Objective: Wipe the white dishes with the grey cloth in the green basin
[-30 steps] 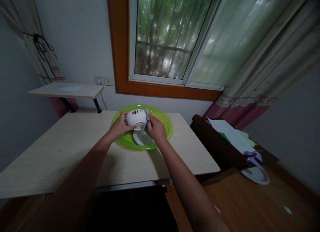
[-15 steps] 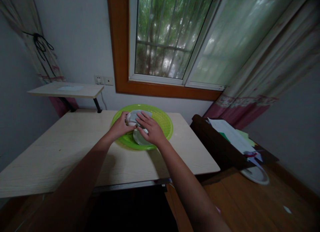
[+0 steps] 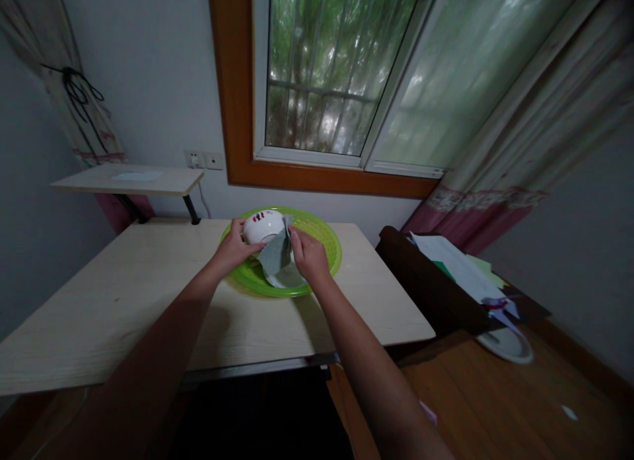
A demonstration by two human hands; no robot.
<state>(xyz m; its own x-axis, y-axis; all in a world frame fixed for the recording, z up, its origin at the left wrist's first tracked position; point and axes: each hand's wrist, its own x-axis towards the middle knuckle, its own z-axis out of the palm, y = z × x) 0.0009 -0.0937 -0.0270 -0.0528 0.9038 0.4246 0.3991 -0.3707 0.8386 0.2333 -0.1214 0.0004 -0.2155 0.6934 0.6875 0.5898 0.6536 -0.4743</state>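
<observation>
I see window (image 3: 324,70) upper centre, wall sockets (image 3: 203,160) left of it. Tied curtain (image 3: 42,34) upper left, second curtain (image 3: 520,126) upper right. Raised shelf (image 3: 176,181) at left; papers (image 3: 458,262) right, wooden floor (image 3: 475,400) lower right of my frame.

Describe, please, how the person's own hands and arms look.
The left hand and the right hand wear no gloves, and no ring, watch or bracelet shows. The left forearm and the right forearm are bare, with no sleeve in view.
</observation>
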